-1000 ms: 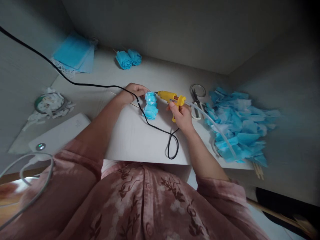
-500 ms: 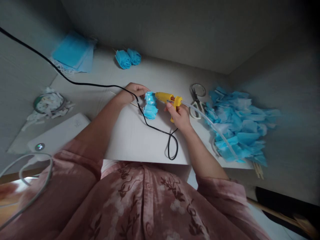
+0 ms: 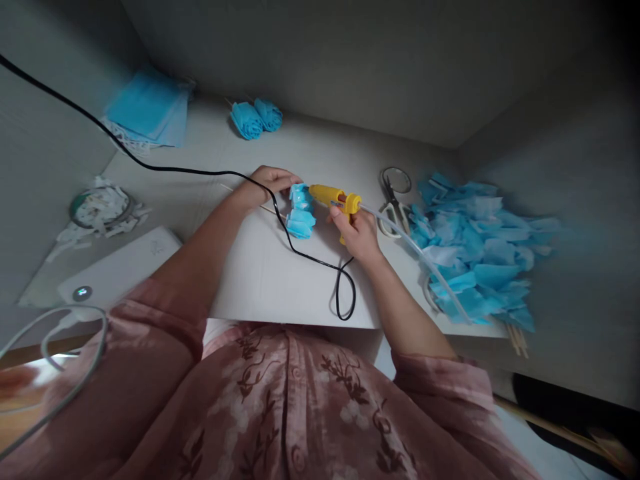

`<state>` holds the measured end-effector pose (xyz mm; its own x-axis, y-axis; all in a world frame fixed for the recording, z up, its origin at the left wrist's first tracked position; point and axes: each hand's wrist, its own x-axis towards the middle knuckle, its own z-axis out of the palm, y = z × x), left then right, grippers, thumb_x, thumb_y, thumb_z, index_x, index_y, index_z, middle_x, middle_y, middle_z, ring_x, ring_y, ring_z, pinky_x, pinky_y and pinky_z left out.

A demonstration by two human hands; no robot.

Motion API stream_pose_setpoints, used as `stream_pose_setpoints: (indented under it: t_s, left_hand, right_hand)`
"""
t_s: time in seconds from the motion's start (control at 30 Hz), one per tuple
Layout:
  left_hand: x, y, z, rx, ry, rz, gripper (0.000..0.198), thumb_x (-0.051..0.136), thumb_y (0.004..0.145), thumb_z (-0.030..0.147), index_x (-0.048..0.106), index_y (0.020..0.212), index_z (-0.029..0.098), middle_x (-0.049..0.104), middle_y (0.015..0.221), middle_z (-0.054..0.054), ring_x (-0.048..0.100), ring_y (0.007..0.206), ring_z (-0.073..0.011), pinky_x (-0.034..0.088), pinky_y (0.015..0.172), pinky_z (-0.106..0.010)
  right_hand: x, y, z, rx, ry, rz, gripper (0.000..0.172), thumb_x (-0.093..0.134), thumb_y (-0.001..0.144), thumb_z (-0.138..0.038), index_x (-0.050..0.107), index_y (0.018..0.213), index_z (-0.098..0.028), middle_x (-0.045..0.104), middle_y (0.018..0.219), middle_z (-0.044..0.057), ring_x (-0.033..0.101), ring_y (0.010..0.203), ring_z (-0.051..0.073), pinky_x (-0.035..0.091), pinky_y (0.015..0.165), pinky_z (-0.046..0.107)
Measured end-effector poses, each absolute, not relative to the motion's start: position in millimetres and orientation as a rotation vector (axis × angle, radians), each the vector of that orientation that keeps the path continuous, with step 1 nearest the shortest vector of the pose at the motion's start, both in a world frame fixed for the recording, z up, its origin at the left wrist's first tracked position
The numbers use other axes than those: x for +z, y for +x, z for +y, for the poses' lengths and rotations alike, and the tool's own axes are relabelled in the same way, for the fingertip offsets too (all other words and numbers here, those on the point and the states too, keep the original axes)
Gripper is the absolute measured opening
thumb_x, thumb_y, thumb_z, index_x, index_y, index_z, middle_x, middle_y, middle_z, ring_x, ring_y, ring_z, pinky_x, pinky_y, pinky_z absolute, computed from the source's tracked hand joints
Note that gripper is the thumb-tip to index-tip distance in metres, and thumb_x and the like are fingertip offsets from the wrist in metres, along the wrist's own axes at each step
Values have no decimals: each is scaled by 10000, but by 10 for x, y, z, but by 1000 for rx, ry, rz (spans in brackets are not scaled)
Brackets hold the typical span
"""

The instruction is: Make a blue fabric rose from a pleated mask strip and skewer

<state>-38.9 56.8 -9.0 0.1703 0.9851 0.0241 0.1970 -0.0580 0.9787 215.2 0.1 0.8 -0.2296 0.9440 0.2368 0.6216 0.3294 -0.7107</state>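
Note:
My left hand (image 3: 270, 181) is closed, its fingertips pinching the upper left edge of a folded, shiny light-blue fabric piece (image 3: 301, 195). My right hand (image 3: 356, 233) is wrapped round the handle of a yellow hot glue gun (image 3: 327, 195). The gun's nozzle points left and meets the upper right of the blue piece; I cannot tell whether it touches. A long translucent glue stick (image 3: 420, 247) trails from the gun's back. Just below the pinched piece lies a blue fabric flower (image 3: 301, 225), with a thin wooden stick (image 3: 270, 210) running left from it.
A black cord (image 3: 195, 171) crosses my left forearm and loops at the table's front. Scissors (image 3: 394, 210), a roll of tape (image 3: 398, 179) and a blue fabric heap (image 3: 485, 233) lie right. Two blue flowers (image 3: 247, 121), blue masks (image 3: 145, 103), white scraps (image 3: 103, 203) and a white box (image 3: 123, 263) surround the left.
The glue gun and my right hand have shifted very slightly left. My left hand and the blue pieces stay almost where they were.

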Motion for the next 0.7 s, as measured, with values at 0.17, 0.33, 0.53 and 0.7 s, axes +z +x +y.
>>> stream_pose_setpoints:
  t_s: [0.17,0.33,0.53,0.7]
  left_hand:
    - [-112,-396,580,983,1444,1179,257,759,848,343,830,965,126,759,805,-45,648,735,-135,516,760,-257]
    - [-130,-401,583,985,1441,1210,247,741,866,320,833,961,111,758,795,-60,662,743,-148,524,781,-272]
    - [-187,-435,614,1021,1460,1188,327,729,887,315,809,1127,106,764,836,-63,685,781,-153,545,836,-284]
    - [-228,-437,636,1039,1436,1132,366,755,849,257,786,1181,105,782,967,-83,697,856,-163,549,890,-308]
  right_hand:
    - [-1,2153,-2,643,-1411,-1947,719,389,892,-863,739,848,-236,717,750,70,700,814,277,544,797,409]
    - [18,2158,-18,658,-1365,-1926,714,403,900,-849,750,864,-227,772,916,104,726,919,292,550,862,429]
    - [-9,2149,-22,663,-1375,-1962,763,380,906,-856,774,978,-206,777,917,106,734,885,285,558,822,416]
    - [-3,2143,-23,647,-1344,-1976,747,385,926,-832,781,996,-202,773,903,107,735,898,278,564,830,400]
